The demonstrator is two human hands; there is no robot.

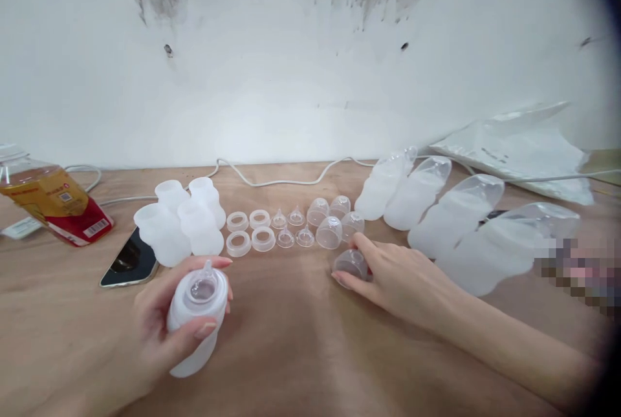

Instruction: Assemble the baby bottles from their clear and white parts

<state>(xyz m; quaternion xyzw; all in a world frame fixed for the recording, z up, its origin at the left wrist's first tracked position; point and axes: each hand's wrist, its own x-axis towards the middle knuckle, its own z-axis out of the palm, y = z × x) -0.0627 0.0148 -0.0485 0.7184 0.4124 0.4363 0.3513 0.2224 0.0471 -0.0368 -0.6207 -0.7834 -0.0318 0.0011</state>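
The left hand [167,333] is wrapped around a frosted baby bottle [198,313] topped with a collar and clear nipple, holding it above the near left part of the wooden table [291,352]. The right hand [378,268] grasps a clear dome cap [350,264] between thumb and fingers, just in front of four other clear domes [328,232]. Left of those domes lie four clear nipples [285,236], then four ring collars [262,239]. Farther left, four open frosted bottles [194,220] stand grouped beside a dark-screened phone [130,262]. Four capped bottles [456,210] form a row on the right, near a plastic bag [519,149]. A drink bottle [58,197] with a yellow-and-red label is at the far left.
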